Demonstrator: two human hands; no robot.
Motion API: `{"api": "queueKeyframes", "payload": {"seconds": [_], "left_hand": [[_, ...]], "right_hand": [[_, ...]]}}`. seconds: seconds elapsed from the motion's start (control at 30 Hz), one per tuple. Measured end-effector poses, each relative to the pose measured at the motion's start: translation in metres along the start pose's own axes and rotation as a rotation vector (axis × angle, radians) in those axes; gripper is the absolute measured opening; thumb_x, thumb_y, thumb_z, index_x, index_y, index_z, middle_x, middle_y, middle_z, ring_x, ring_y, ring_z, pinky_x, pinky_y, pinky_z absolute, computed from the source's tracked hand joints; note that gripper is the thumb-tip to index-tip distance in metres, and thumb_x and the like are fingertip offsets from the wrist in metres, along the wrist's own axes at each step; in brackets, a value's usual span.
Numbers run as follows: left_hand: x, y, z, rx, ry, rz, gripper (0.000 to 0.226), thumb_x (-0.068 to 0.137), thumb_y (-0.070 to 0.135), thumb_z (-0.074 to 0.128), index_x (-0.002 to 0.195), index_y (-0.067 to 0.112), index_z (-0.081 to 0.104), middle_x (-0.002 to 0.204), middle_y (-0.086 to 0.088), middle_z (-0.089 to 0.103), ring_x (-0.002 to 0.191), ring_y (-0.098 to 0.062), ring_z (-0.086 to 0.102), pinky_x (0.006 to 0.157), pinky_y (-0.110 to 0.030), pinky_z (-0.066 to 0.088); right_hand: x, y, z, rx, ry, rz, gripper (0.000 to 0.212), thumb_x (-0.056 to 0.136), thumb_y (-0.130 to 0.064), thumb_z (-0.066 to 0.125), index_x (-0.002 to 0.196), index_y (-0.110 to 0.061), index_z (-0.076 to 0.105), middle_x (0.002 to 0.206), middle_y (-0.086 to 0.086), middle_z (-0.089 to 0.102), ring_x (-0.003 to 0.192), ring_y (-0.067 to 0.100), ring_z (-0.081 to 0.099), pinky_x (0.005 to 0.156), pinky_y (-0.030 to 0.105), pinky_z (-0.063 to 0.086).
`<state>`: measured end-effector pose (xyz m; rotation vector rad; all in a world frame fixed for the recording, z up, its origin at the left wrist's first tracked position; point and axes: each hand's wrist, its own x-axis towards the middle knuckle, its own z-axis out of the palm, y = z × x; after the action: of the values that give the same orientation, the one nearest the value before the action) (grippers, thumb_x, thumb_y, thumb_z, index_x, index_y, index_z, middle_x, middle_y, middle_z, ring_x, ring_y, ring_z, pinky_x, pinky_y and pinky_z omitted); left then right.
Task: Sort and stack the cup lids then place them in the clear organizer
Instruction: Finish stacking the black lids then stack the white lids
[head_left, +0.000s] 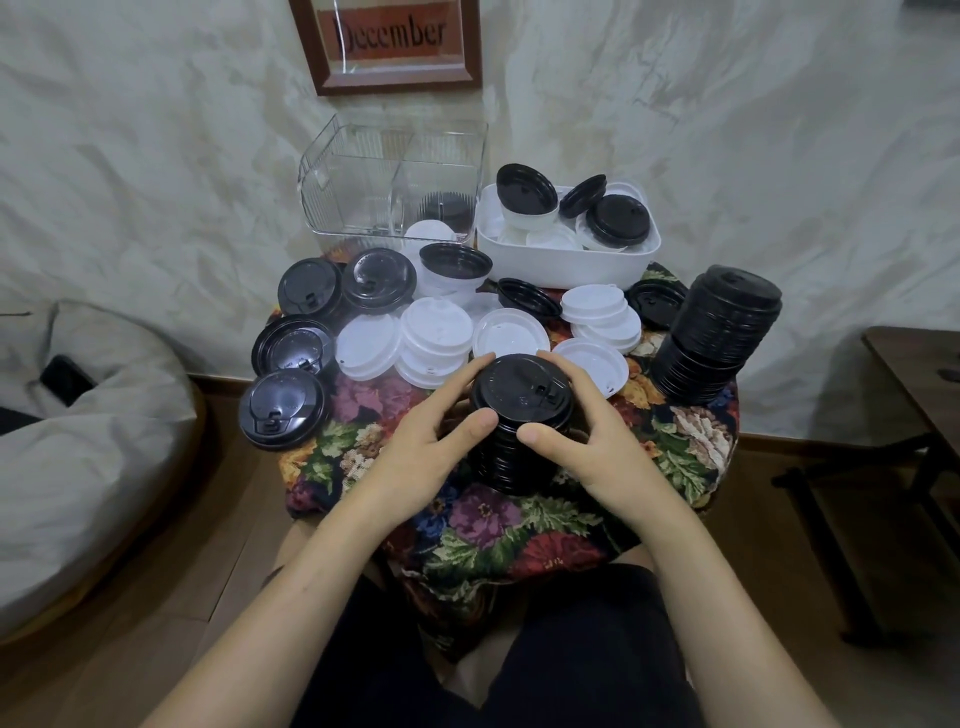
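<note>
A stack of black cup lids (519, 400) stands on the flowered cloth near the table's front. My left hand (431, 441) grips its left side and my right hand (587, 441) its right side, thumbs on the near face. A taller, leaning stack of black lids (717, 338) stands at the right. Loose black lids (285, 410) lie at the left, loose white lids (436, 338) in the middle. The clear organizer (363, 176) sits at the back left, with a short stack of black lids in its right compartment.
A white bin (571, 260) at the back right holds mixed black and white lids. A grey beanbag (78, 441) with a dark phone on it sits on the floor at the left. A dark wooden table (914, 374) stands at the right edge. A framed sign hangs on the wall.
</note>
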<state>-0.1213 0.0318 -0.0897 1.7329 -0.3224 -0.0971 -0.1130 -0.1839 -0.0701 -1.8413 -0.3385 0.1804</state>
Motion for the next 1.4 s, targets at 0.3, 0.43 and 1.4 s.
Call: {"api": "queueKeyframes", "payload": {"seconds": [0.3,0.43,1.4], "left_hand": [[-0.021,-0.009,-0.028,0.605,0.311,0.138,0.050,0.098,0.058,0.057,0.143,0.038,0.059,0.132,0.023,0.066,0.121,0.001,0.062,0.101,-0.034,0.052],[-0.030,-0.017,-0.035,0.630,0.316,0.106,0.045,0.098,0.049,0.060,0.140,0.032,0.064,0.128,0.021,0.068,0.117,-0.001,0.063,0.099,-0.030,0.051],[-0.050,-0.039,-0.091,0.790,0.810,-0.016,0.051,0.087,0.035,0.081,0.132,0.016,0.068,0.144,-0.001,0.057,0.130,-0.025,0.055,0.108,-0.045,0.046]], "right_hand": [[-0.002,0.002,0.008,0.043,0.040,-0.020,0.078,0.086,-0.038,0.082,0.151,-0.038,0.040,0.131,-0.038,0.059,0.124,-0.016,0.053,0.093,0.002,0.041],[0.006,-0.002,0.017,0.041,0.002,-0.019,0.075,0.082,-0.041,0.079,0.147,-0.044,0.042,0.131,-0.038,0.060,0.126,-0.012,0.055,0.098,0.008,0.044],[0.019,-0.001,0.029,0.017,-0.066,-0.029,0.070,0.083,-0.043,0.077,0.144,-0.046,0.043,0.130,-0.036,0.060,0.127,-0.010,0.055,0.097,0.007,0.043]]}}
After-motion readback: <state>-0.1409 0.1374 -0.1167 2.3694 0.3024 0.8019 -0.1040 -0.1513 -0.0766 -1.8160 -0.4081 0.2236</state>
